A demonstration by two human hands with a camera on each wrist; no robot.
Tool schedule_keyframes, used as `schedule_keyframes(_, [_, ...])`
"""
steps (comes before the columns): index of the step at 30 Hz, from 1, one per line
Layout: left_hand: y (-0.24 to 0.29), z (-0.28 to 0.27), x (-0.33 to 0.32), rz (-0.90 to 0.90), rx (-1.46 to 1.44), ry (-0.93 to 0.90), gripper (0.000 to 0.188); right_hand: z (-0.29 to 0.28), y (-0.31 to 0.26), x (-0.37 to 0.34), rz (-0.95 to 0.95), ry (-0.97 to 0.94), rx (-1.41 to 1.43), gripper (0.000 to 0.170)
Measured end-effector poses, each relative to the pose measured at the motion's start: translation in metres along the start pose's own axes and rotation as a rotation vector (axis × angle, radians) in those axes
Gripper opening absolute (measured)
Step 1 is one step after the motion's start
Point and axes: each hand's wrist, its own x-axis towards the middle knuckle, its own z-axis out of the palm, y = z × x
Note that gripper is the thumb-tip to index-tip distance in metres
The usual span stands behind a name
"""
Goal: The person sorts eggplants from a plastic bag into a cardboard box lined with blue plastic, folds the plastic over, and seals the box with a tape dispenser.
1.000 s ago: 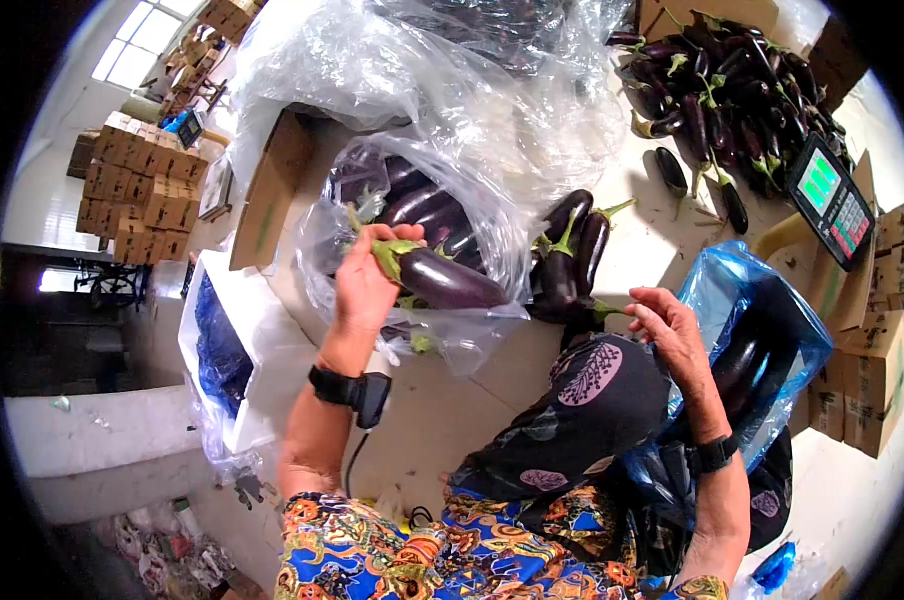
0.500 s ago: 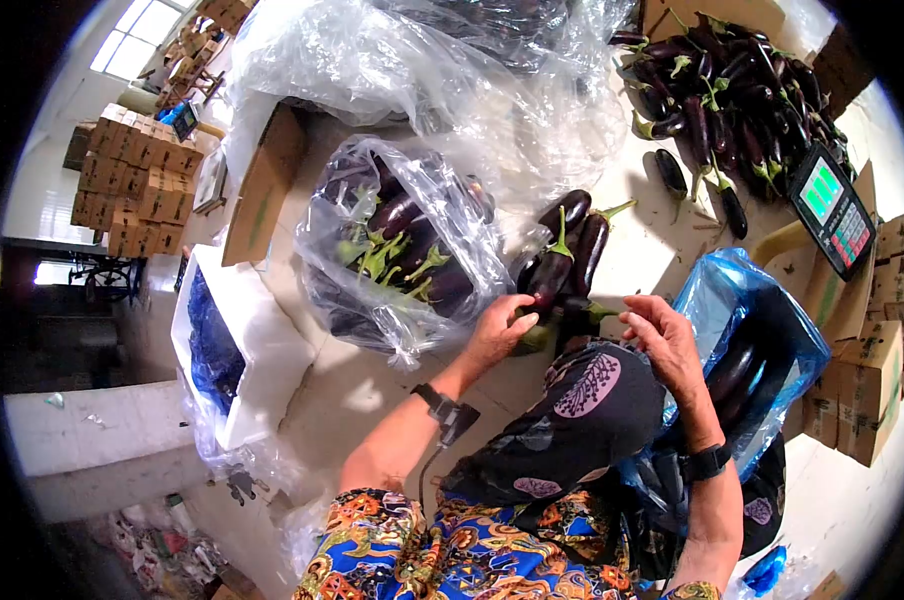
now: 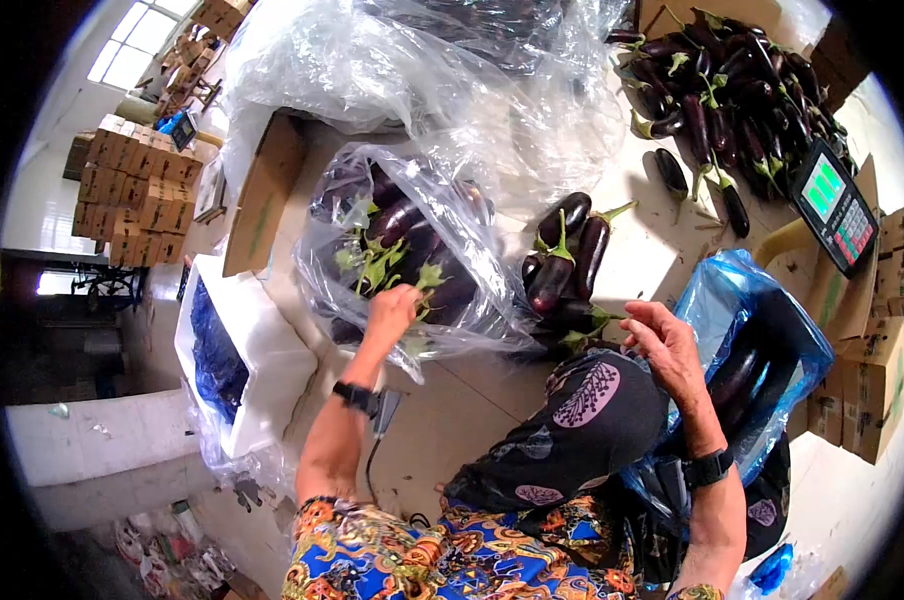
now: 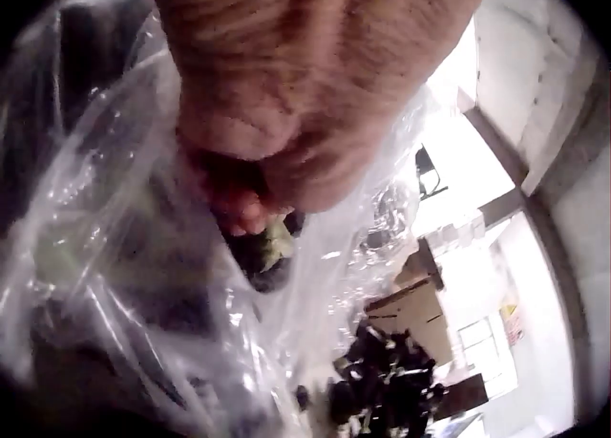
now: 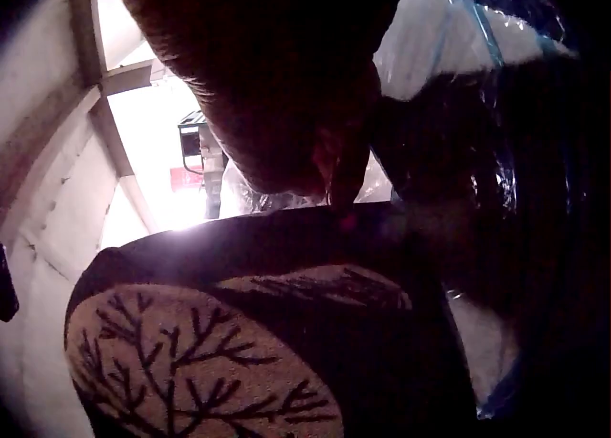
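Observation:
In the head view my left hand (image 3: 390, 315) is over the clear plastic bag (image 3: 322, 290) of eggplants, its curled fingers at the green stems. The left wrist view shows my left hand (image 4: 305, 94) with fingers bent against a green eggplant cap (image 4: 277, 244); the bag's film hides much of the fruit. My right hand (image 3: 667, 345) hangs loosely bent above the patterned trouser knee (image 3: 587, 385), holding nothing visible, near the stem of a loose eggplant (image 3: 569, 315). The right wrist view shows my right hand (image 5: 277, 94) dark above the knee (image 5: 200, 362).
A blue bag (image 3: 807, 335) with eggplants stands at the right, beside a scale (image 3: 834, 205). A large eggplant pile (image 3: 732, 100) lies at the upper right. At the left are a cardboard flap (image 3: 262, 200) and a white foam box (image 3: 282, 350).
My left hand laid an eggplant in the clear bag, went right to the loose eggplants, then came back left over the bag. My right hand has barely moved.

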Motion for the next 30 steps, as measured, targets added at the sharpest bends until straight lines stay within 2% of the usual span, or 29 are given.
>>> schedule_keyframes(2, [0.030, -0.016, -0.043, -0.041, -0.377, -0.077, 0.034, 0.001, 0.000, 0.002, 0.016, -0.011, -0.005, 0.030])
schedule_keyframes(4, [0.053, -0.023, -0.077, -0.017, -0.525, -0.092, 0.034, 0.001, -0.005, 0.004, 0.036, -0.033, 0.000, 0.031])
schedule_keyframes(7, [0.087, -0.021, -0.110, -0.110, -0.821, -0.144, 0.032, 0.004, -0.023, 0.004, 0.050, -0.080, 0.069, 0.034])
schedule_keyframes(10, [0.117, -0.020, -0.116, 0.035, -0.972, -0.318, 0.030, 0.005, -0.048, 0.001, 0.108, -0.200, 0.234, 0.045])
schedule_keyframes(11, [0.131, -0.019, -0.114, 0.093, -0.982, -0.381, 0.032, 0.004, -0.060, -0.003, 0.043, -0.234, 0.269, 0.051])
schedule_keyframes(15, [0.194, -0.013, -0.100, 0.216, -0.754, -0.576, 0.031, 0.006, -0.097, -0.014, -0.187, -0.284, 0.593, 0.073])
schedule_keyframes(16, [0.219, -0.010, -0.099, 0.264, -0.586, -0.594, 0.028, 0.004, -0.101, -0.015, -0.230, -0.296, 0.701, 0.075])
schedule_keyframes(17, [0.249, -0.010, -0.101, 0.311, -0.420, -0.605, 0.026, -0.003, -0.107, -0.017, -0.261, -0.295, 0.693, 0.065])
schedule_keyframes(18, [0.275, -0.006, -0.101, 0.355, -0.253, -0.609, 0.025, -0.009, -0.104, -0.017, -0.236, -0.177, 0.728, 0.056])
schedule_keyframes(20, [0.303, 0.009, -0.098, 0.684, -0.169, -0.608, 0.026, -0.031, -0.116, -0.038, -0.263, 0.020, 0.760, 0.050])
schedule_keyframes(22, [0.321, 0.011, -0.091, 0.833, -0.154, -0.649, 0.028, -0.069, -0.113, -0.062, -0.222, 0.091, 0.796, 0.044])
schedule_keyframes(23, [0.330, 0.008, -0.093, 0.707, -0.172, -0.666, 0.030, -0.088, -0.112, -0.083, -0.220, 0.148, 0.741, 0.044])
schedule_keyframes(24, [0.329, 0.010, -0.088, 0.731, -0.320, -0.648, 0.029, -0.105, -0.107, -0.101, -0.219, 0.197, 0.682, 0.044])
schedule_keyframes(26, [0.325, 0.013, -0.081, 0.527, -0.346, -0.602, 0.029, -0.134, -0.084, -0.130, -0.169, 0.299, 0.470, 0.046])
schedule_keyframes(27, [0.320, 0.019, -0.075, 0.484, -0.305, -0.564, 0.029, -0.136, -0.078, -0.141, -0.110, 0.356, 0.454, 0.050])
schedule_keyframes(30, [0.286, 0.050, -0.043, 0.397, -0.316, -0.599, 0.028, -0.142, -0.030, -0.146, 0.099, 0.400, 0.331, 0.060])
